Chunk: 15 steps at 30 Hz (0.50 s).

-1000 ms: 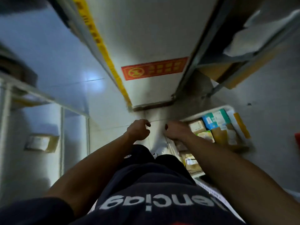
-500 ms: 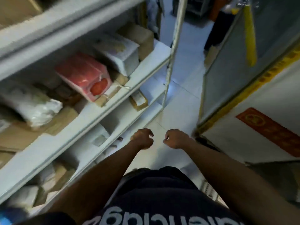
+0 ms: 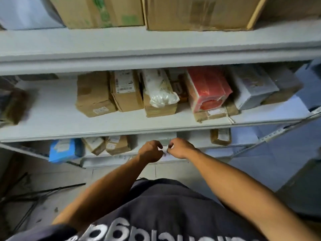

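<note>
In the head view, the red box (image 3: pixel 208 89) stood on the middle board of a grey shelf rack (image 3: pixel 156 49). Below it and a little to its left, both hands were raised close together before the lower board. The left hand (image 3: pixel 150 152) and the right hand (image 3: pixel 180 147) had their fingers curled in, with the fingertips almost meeting. A small pale speck showed between them, but I could not tell whether either hand pinched it or held nothing. The pale parcel (image 3: pixel 156 137) lay on the lower board just behind the hands, below and left of the red box. Further left of that box, brown cartons (image 3: pixel 118 145) and a blue packet (image 3: pixel 62 150) sat on the same lower board.
</note>
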Tool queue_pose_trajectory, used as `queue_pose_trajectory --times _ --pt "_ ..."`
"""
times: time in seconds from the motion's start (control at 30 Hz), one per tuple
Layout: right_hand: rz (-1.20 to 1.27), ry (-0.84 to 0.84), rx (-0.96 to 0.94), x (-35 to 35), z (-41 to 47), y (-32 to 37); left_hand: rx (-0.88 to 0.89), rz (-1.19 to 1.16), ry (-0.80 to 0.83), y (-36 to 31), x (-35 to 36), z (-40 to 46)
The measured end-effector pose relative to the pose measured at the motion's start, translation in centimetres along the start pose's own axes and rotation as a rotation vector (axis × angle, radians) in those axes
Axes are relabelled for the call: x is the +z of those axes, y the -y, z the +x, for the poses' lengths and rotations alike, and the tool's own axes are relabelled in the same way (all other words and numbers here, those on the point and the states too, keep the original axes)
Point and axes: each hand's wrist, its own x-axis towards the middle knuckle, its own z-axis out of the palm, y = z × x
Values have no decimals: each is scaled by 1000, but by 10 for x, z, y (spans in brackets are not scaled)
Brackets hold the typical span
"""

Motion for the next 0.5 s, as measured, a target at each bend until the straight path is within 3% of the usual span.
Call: queue_pose_trajectory --times 0.27,0.5 --pt "-105 95 -165 15 13 59 -211 -265 -234 40 -23 -32" --pt "-87 117 -258 19 23 108 -236 -412 -696 77 -78 -41"
